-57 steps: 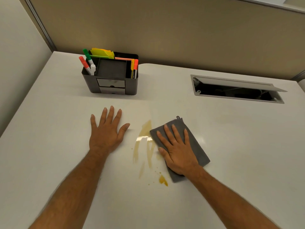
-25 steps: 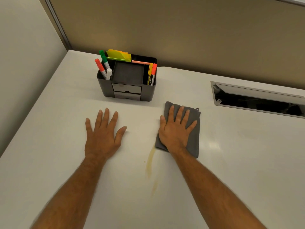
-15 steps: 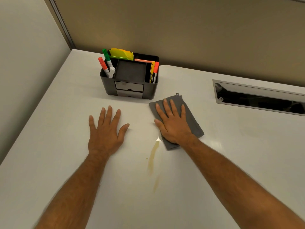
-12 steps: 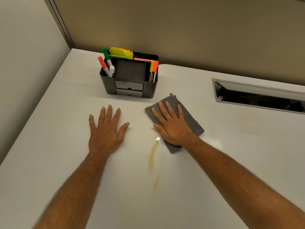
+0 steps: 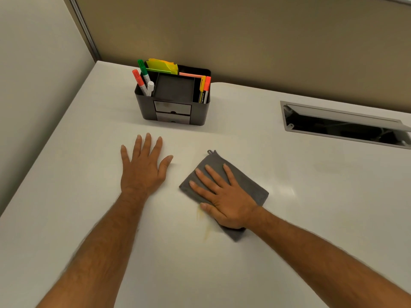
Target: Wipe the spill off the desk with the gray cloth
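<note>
The gray cloth lies flat on the white desk, just right of centre. My right hand presses down on it, palm flat and fingers spread, and covers most of it. A faint yellowish streak of spill shows on the desk by the cloth's near-left edge, partly under my thumb. My left hand rests flat on the desk to the left of the cloth, fingers apart, holding nothing.
A black desk organizer with markers and sticky notes stands behind my hands near the back edge. An open cable slot is cut into the desk at the back right. Partition walls close off the back and left.
My right hand has slid the cloth back toward me from near the organizer, over the streak. Much of the spill has gone; only a faint trace shows. My left hand has stayed put.
</note>
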`<state>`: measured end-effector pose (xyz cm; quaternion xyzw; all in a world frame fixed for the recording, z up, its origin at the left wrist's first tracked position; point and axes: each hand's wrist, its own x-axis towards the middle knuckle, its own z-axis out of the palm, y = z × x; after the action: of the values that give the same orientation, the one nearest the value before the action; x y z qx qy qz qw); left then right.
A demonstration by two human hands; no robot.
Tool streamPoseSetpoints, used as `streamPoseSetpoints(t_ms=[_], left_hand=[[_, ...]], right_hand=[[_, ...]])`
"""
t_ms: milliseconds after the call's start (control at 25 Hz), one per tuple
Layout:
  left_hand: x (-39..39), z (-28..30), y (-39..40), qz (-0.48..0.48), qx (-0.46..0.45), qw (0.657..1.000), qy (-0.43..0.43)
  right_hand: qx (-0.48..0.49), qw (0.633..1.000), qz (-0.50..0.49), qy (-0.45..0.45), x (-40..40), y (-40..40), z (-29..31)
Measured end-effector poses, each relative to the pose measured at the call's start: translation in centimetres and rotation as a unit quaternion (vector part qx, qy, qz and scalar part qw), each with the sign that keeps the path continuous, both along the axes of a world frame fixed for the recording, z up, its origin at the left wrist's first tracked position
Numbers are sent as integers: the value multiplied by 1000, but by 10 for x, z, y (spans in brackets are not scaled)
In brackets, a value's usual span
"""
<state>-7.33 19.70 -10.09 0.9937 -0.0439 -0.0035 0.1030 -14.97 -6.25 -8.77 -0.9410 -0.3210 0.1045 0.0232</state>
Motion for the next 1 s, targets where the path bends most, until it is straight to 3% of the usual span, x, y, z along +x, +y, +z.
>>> streamPoseSetpoints(t_ms=[280,400,480,520,560,640,720,800,880,920,960,1000], left_hand=[[-7,0,-3,0,10,1000,4],[-15,-2,-6,-14,8,1000,26],[-20,-4,-6,-18,13,999,31],[-20,-4,-6,-16,13,999,30],[-20,-3,-5,-14,12,999,27],[-18,-3,-5,-14,9,1000,25],[-17,-2,-6,-16,14,1000,23],[-17,-3,-7,-14,15,1000,22],[-18,-2,-7,-12,12,1000,22],[-18,-2,-7,-12,12,1000,22],[-18,-2,-7,-12,11,1000,21],[-17,-3,-7,-12,11,1000,20]], right_hand=[[54,995,39,77,-66,5,15],[108,977,34,183,-100,8,29],[175,938,1,299,-118,9,39],[234,895,-35,379,-123,9,46],[313,828,-96,454,-128,7,55],[489,610,-308,542,-131,1,74],[603,461,-445,475,-129,-18,71],[653,375,-511,414,-127,-38,67],[659,354,-522,408,-122,-57,58],[660,369,-518,400,-119,-66,57],[656,407,-510,379,-118,-73,56],[643,485,-482,345,-120,-78,54]])
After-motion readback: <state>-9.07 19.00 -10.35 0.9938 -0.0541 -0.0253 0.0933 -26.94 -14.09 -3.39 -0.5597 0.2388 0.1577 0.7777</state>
